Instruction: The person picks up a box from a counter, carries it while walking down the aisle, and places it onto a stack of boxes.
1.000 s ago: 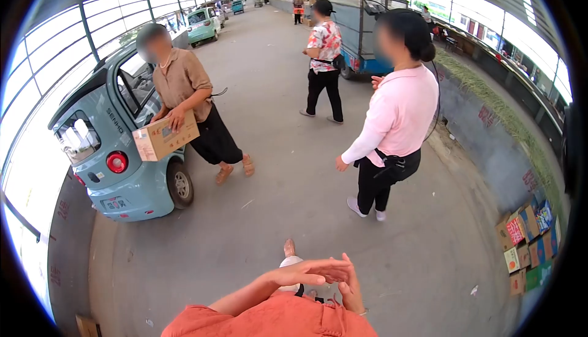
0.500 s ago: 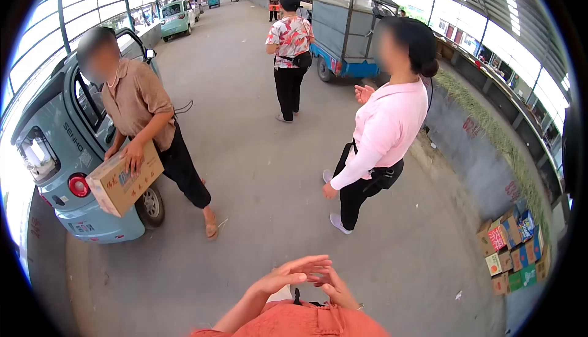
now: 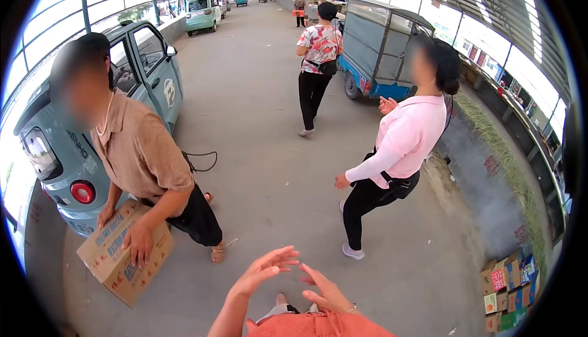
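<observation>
My left hand is raised in front of my orange top, its fingers stretched out and holding nothing. Close by on the right, my right hand also has its fingers extended, with a thin bracelet at the wrist. A narrow gap separates the fingertips of the two hands. Below them show my feet on the concrete floor. To the left, a person in a brown shirt carries a cardboard box with both hands, well apart from mine.
A light blue car stands at the left. On the right walks a person in a pink top; a person in a floral shirt is farther ahead beside a blue cargo tricycle. Stacked cartons lie by the grey wall.
My hands have moved slightly apart, the left one shifting leftward and up. The person with the box has come nearer. My view has turned a little left.
</observation>
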Tool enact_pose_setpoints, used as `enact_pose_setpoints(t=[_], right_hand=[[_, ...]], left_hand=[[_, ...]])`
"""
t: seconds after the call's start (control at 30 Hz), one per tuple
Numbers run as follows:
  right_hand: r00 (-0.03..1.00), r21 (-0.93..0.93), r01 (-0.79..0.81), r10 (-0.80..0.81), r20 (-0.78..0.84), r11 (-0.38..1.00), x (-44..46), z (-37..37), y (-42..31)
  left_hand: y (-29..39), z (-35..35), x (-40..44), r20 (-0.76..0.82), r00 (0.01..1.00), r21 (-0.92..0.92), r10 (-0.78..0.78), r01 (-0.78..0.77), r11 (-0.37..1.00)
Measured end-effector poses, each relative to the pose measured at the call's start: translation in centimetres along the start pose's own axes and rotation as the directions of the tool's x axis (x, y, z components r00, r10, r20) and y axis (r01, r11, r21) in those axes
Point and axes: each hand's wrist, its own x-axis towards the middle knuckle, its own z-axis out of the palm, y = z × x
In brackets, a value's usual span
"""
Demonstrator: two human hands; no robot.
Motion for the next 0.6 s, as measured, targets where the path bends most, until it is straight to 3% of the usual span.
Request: enact_pose_setpoints(t=[0.3, 0.5, 0.6], right_hand=[[0.999, -0.046, -0.025, 0.027, 0.039, 0.999, 9.6, -5.5, 4.8], [0.997, -0.127, 0.068, -0.062, 0.054, 0.990, 17.6, -13.6, 6.1], [0.984, -0.007, 0.176, -0.176, 0.025, 0.984, 20.0, -17.5, 7.7]], left_hand=[[-0.2, -3.0, 7.9, -0.051, 0.998, -0.011, -0.047, 0.046, 0.999], [0.4, -4.6, 16.9, -0.107, 0.994, -0.001, -0.005, 0.005, 1.000], [1.8, -3.5, 21.4, -0.040, 0.999, -0.007, 0.013, -0.013, 1.000]])
